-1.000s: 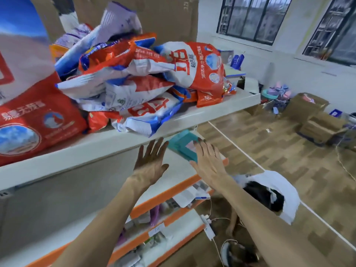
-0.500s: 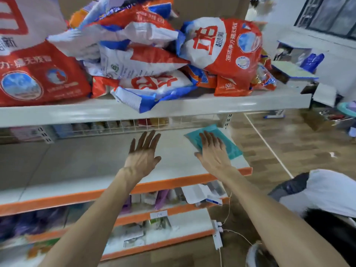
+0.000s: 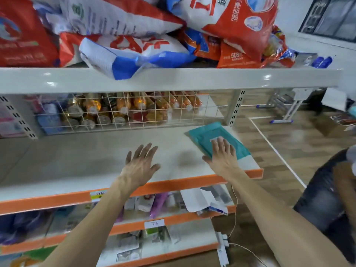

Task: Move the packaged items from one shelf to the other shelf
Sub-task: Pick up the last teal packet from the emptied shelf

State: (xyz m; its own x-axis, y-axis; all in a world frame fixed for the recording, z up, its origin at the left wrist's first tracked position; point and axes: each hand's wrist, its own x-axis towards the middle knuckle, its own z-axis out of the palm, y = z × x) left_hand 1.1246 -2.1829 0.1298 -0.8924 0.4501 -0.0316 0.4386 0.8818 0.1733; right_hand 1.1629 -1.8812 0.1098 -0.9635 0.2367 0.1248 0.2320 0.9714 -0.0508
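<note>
The flat teal plastic packet (image 3: 207, 134) lies with its long axis back-left to front-right. The right hand (image 3: 223, 159) presses it, grip flat; the left hand (image 3: 140, 167) has its grip spread, empty.

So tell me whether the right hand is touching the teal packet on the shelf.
Touching. The head view shows the right hand lying flat on the teal packet, straight fingers pressed onto its surface with no gap visible.

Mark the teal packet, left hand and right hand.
teal packet (image 3: 207, 136): head view, bare teal face left of its white label.
left hand (image 3: 139, 167): head view, back of the hand.
right hand (image 3: 224, 159): head view, back of the hand, fingers flat on the packet.
</note>
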